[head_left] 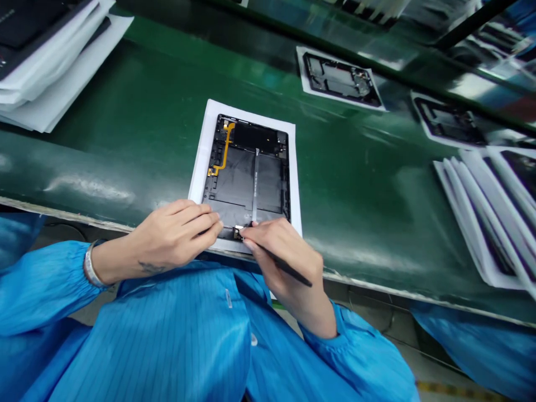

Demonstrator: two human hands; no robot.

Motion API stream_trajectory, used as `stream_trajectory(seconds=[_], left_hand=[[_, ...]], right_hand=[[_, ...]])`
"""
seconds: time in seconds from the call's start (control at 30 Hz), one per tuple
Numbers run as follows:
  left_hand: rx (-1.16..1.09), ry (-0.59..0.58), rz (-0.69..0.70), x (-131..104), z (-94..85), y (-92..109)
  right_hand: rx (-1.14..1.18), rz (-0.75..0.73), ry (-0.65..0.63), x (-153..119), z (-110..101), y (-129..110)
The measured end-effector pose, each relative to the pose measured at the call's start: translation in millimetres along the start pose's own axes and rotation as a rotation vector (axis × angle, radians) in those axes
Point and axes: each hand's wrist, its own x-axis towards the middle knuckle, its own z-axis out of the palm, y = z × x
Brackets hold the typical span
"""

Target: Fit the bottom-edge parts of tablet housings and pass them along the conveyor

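An opened tablet housing (pixel 234 178) with an orange flex cable (pixel 227 148) and a grey strip down its middle lies on white paper (pixel 296 167) at the bench's front edge. My right hand (pixel 287 254) is closed round black tweezers (pixel 288 269), whose tips are at a small metallic part (pixel 238 231) at the housing's near edge; whether they grip it cannot be made out. My left hand (pixel 180 231) rests on the near left corner of the housing and paper, its fingers together and slightly bent. Whatever may be under those fingertips is hidden.
The green bench (pixel 360 184) runs across the view. A stack of papers and dark panels (pixel 54 78) stands at the left, and another stack (pixel 481 218) at the right. Two more housings on paper (pixel 341 81) lie at the back right. Blue cloth hangs at both lower sides.
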Motion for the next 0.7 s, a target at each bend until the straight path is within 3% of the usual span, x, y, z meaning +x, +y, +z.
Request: stream_trajectory(seconds=[0.2,0.33,0.43,0.57,0.7], left_hand=[[-0.012,-0.028,-0.031,-8.8,5.0,3.8],[-0.215,-0.047,-0.15,-17.2,0.5,5.5],[-0.497,-0.02,-0.519,-14.7,-10.9,-5.9],[-1.001,-0.064,-1.058,6.9,-21.5,-33.6],[-1.368,-0.039,-1.357,35.1,-18.9,-50.7]], right_hand=[[-0.138,-0.084,-0.121,-3.7,-3.0,-7.6],[0.053,0.011,0.003,-3.7,-6.5,-1.9],[0.157,0.056,0.146,-4.4,-3.6,4.7],[0.249,0.129,0.221,-3.2,5.0,9.1],[0.272,0.174,0.32,-0.7,7.3,9.3]])
